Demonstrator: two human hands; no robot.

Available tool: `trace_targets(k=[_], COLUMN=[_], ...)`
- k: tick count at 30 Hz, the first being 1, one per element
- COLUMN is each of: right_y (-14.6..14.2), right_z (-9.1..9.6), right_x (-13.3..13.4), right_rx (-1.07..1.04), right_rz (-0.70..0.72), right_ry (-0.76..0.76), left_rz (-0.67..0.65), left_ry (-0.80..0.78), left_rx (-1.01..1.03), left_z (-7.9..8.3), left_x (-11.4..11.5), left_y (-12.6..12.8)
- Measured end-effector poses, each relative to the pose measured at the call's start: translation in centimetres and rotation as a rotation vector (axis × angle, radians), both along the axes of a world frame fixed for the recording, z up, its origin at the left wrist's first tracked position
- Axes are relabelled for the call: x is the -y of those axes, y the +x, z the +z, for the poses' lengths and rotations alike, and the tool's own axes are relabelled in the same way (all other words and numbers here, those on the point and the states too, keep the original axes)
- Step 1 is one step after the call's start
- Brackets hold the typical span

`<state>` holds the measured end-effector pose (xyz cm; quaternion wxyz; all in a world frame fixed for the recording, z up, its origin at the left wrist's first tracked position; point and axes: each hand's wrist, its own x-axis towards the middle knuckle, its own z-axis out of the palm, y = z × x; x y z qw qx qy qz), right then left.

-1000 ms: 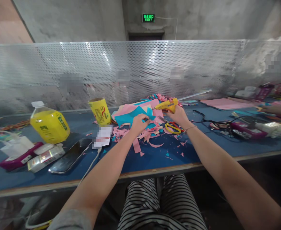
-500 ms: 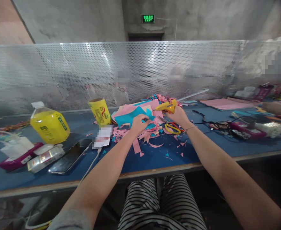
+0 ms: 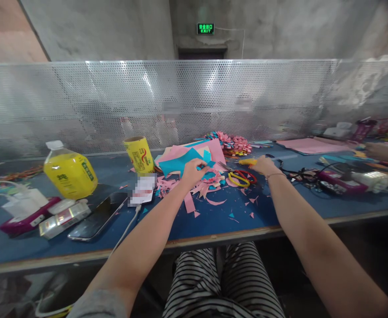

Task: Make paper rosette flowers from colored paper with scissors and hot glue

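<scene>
Between the closed fingers of my left hand is a small blue paper piece, over a pile of coloured sheets and scraps. A larger blue sheet and a pink sheet lie just beyond it. My right hand is wrapped round a yellow glue gun, low over the table to the right; the hand hides part of the gun. Between my hands lie scissors with yellow and red handles. Pink paper scraps are strewn in front of my left hand.
To the left stand a yellow tube and a jug of yellow liquid, with a phone nearer. A heap of paper flowers sits by the perforated screen. Cables and a purple power strip lie right, near another person's hand.
My right hand has moved right and down with the glue gun, away from the blue paper piece. My left hand stays almost in place, still pinching the paper.
</scene>
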<state>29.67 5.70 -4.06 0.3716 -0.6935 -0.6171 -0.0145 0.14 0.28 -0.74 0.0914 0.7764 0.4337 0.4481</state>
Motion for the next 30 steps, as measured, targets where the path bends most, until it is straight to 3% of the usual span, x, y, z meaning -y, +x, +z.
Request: trace_targets(k=[2, 3, 6, 7, 10, 13, 18, 23, 30], right_y=[-1.2, -2.1, -5.9, -7.2, -10.7, -12.6, -13.3, -13.4, -13.5], right_z=[0.9, 1.4, 2.7, 2.9, 2.8, 2.2, 1.5, 1.4, 1.6], right_x=[0.5, 0.9, 2.4, 2.9, 4.2, 4.6, 4.2, 3.9, 3.9], right_rx=[-0.023, -0.048, -0.277, -0.378, -0.562, -0.715, -0.893, -0.883, -0.913], right_rz=[-0.061, 0.02, 0.616, 0.752, 0.952, 0.986, 0.952, 0.919, 0.873], right_ry=[-0.061, -0.07, -0.122, -0.138, -0.199, -0.25, -0.227, -0.122, -0.11], left_rz=[-0.004, -0.007, -0.003, 0.003, 0.019, 0.004, -0.025, -0.021, -0.04], left_ry=[-0.005, -0.006, -0.023, -0.035, -0.077, -0.099, -0.106, -0.122, -0.128], left_rx=[0.006, 0.008, 0.035, 0.056, 0.121, 0.151, 0.175, 0.176, 0.167], left_z=[0.0, 0.0, 0.0, 0.1, 0.2, 0.2, 0.1, 0.0, -0.1], left_x=[0.0, 0.0, 0.1, 0.1, 0.2, 0.2, 0.3, 0.3, 0.1], left_y=[0.0, 0.1, 0.1, 0.1, 0.2, 0.3, 0.4, 0.5, 0.5])
